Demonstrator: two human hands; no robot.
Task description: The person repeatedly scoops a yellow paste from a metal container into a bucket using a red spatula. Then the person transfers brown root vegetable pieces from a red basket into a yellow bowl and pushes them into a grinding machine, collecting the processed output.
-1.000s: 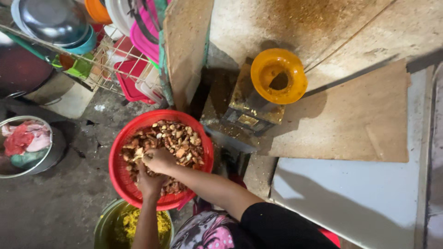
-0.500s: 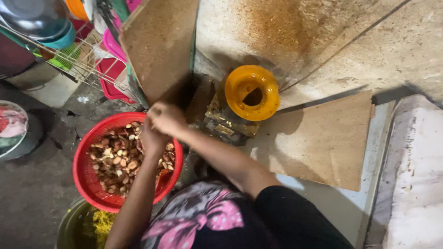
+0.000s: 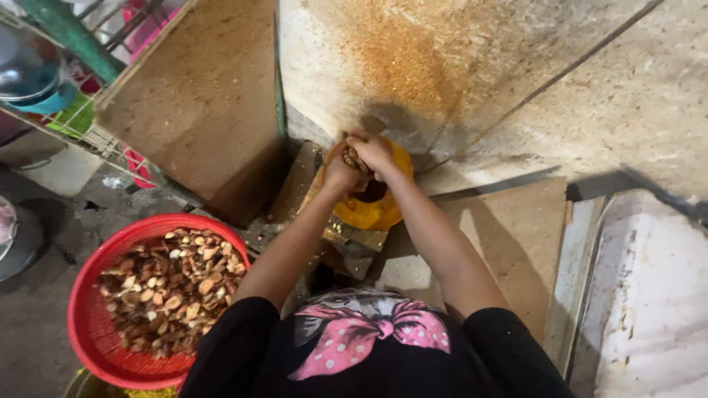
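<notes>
Hands cupped together, left hand [image 3: 341,173] and right hand [image 3: 376,153] closed around brown sliced pieces [image 3: 352,157], right over yellow funnel [image 3: 369,210] of grinder. Red basket [image 3: 88,324] of same slices sits well left. Best release low, centred over mouth, so nothing spills.

no packages, labels, signs or screens visible

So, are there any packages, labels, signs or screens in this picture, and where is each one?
None can be seen: no package, label, sign or screen.
Only open containers show: a round red basket of brown pieces at lower left, and a yellow funnel under both hands at the centre.
</notes>
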